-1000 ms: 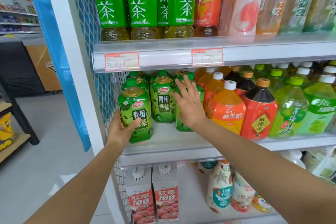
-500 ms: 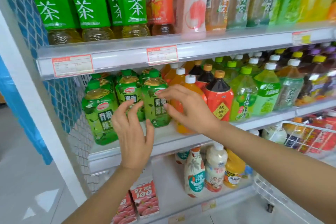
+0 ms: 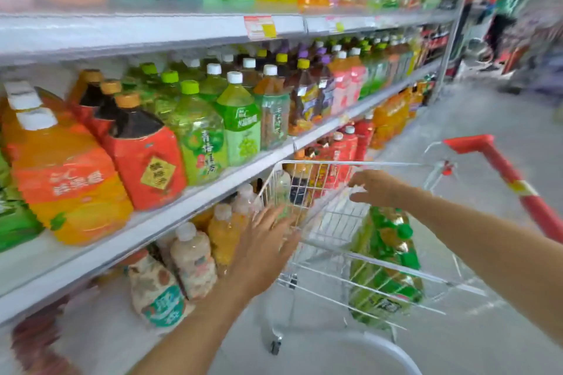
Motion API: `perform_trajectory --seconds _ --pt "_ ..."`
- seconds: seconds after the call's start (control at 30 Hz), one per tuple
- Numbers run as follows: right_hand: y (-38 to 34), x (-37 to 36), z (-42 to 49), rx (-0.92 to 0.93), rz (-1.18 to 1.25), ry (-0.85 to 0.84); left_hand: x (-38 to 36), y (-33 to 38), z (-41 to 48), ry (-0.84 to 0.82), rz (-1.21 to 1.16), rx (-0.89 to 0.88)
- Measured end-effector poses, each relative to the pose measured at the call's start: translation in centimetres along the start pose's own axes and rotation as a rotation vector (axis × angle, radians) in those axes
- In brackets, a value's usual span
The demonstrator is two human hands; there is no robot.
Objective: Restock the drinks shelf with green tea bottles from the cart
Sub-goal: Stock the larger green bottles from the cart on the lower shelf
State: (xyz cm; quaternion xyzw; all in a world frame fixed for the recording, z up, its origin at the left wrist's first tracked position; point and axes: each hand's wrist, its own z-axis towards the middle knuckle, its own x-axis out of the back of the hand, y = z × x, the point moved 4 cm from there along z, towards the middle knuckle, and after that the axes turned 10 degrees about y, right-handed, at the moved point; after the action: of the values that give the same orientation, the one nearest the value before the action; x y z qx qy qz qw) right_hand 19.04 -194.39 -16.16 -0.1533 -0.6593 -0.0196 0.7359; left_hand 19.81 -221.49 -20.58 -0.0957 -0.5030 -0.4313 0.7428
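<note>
The view is blurred by motion. A white wire cart (image 3: 341, 164) with a red handle (image 3: 499, 167) stands beside the drinks shelf (image 3: 213, 189). Green tea bottles (image 3: 387, 265) with green labels lie in the cart's basket. My right hand (image 3: 377, 187) hovers over the basket, fingers apart, holding nothing. My left hand (image 3: 265, 243) is spread open at the cart's near left corner, just outside the wire wall, also empty. A sliver of green-labelled bottles (image 3: 12, 219) shows at the far left of the middle shelf.
The middle shelf holds orange juice bottles (image 3: 67, 183), red-labelled dark bottles (image 3: 143, 161) and pale green bottles (image 3: 201, 137). Milky drink bottles (image 3: 192, 256) stand on the bottom shelf. The grey aisle floor (image 3: 502, 119) runs on past the cart.
My head has turned right from the green tea bottles on the shelf to the cart. Both hands have left the shelved bottles and moved down and right to the cart.
</note>
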Motion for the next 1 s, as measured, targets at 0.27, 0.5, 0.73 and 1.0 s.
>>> perform_trajectory --seconds 0.27,0.5,0.73,1.0 --pt "6.7 -1.8 -0.4 -0.268 -0.22 -0.178 -2.4 0.2 -0.2 -0.016 -0.011 0.027" --pt "7.6 -1.7 0.4 -0.38 -0.063 -0.039 -2.0 -0.4 0.4 -0.03 -0.035 0.01" --pt "4.1 3.3 1.4 -0.177 0.158 0.152 -0.6 1.3 3.7 -0.047 -0.133 -0.017" --pt "-2.1 8.6 0.4 -0.002 0.776 0.166 -1.7 4.7 9.5 -0.104 -0.518 0.275"
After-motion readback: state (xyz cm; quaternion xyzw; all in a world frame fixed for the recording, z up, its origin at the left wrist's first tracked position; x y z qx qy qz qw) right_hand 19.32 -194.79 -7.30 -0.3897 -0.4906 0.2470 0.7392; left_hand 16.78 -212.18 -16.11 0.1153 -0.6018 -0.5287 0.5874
